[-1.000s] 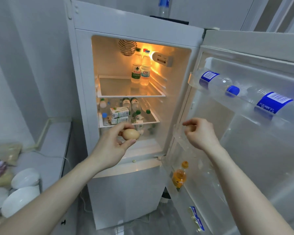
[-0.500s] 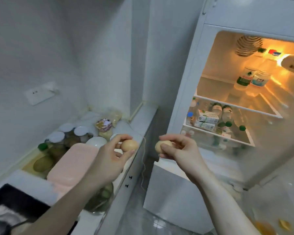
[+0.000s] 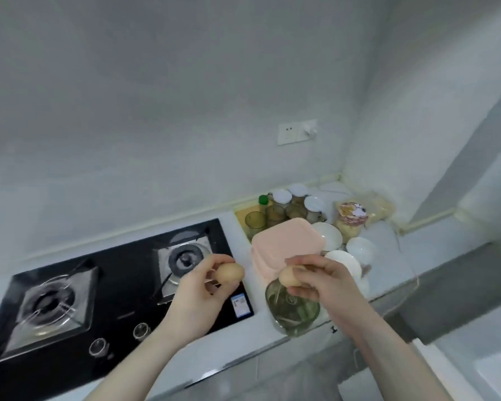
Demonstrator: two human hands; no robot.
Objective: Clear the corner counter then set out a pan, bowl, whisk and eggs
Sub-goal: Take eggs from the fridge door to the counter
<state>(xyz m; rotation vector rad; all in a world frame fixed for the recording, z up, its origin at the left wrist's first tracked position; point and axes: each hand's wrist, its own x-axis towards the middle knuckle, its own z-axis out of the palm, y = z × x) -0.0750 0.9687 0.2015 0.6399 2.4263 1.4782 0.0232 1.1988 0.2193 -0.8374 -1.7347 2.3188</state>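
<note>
Each grip is closed round one egg: your left hand [image 3: 197, 287] pinches the left egg [image 3: 230, 273] in its fingertips over the hob's [image 3: 122, 287] right edge, and your right hand [image 3: 323, 282] holds the right egg [image 3: 290, 276] above the glass bowl [image 3: 292, 309], just right of the hob. Keep the pinches light and lower each egg onto the worktop [image 3: 388, 256] beside the bowl, somewhere it cannot roll. Both eggs lie with their long axes roughly level, the right egg's free end pointing toward the hob.
</note>
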